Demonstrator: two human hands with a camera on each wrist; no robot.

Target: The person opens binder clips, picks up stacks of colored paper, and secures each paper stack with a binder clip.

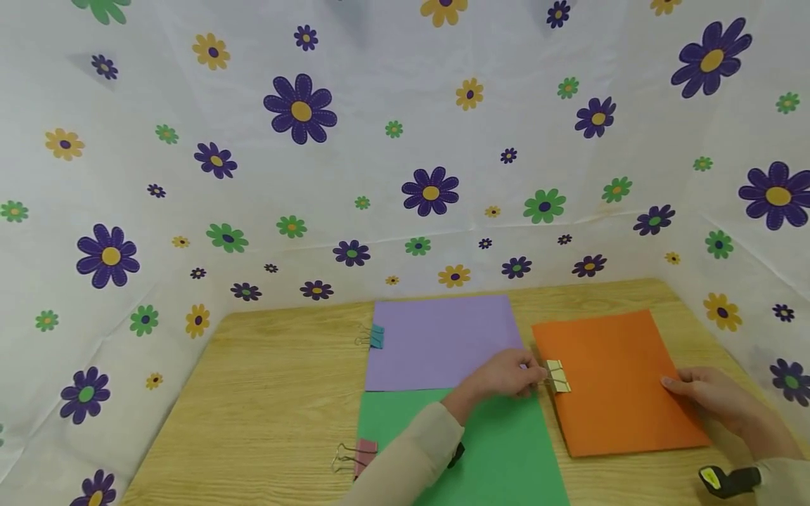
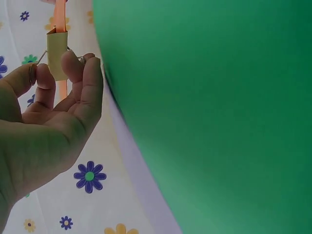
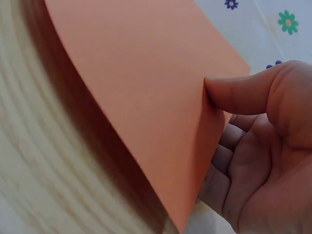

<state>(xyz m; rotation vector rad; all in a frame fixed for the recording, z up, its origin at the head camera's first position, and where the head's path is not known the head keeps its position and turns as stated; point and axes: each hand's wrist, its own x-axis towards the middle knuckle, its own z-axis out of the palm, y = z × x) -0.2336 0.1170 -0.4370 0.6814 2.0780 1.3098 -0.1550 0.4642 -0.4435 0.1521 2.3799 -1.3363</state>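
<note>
My left hand (image 1: 509,372) pinches the wire handles of a pale yellow binder clip (image 1: 558,377). In the left wrist view the clip (image 2: 57,56) straddles the edge of the orange paper (image 2: 60,14), with fingers at the handles on both sides. The orange paper (image 1: 616,393) is at the right of the table, its near edge casting a shadow on the wood. With thumb on top and fingers beneath, my right hand (image 1: 715,397) grips its right edge; the right wrist view shows this grip on the orange paper (image 3: 131,83) closely.
Purple paper (image 1: 443,337) with a teal binder clip (image 1: 377,336) on its left edge lies at the back. Nearer lies green paper (image 1: 500,450) with a pink binder clip (image 1: 365,455), partly under my left sleeve. A flowered cloth (image 1: 354,154) surrounds the wooden table (image 1: 253,407).
</note>
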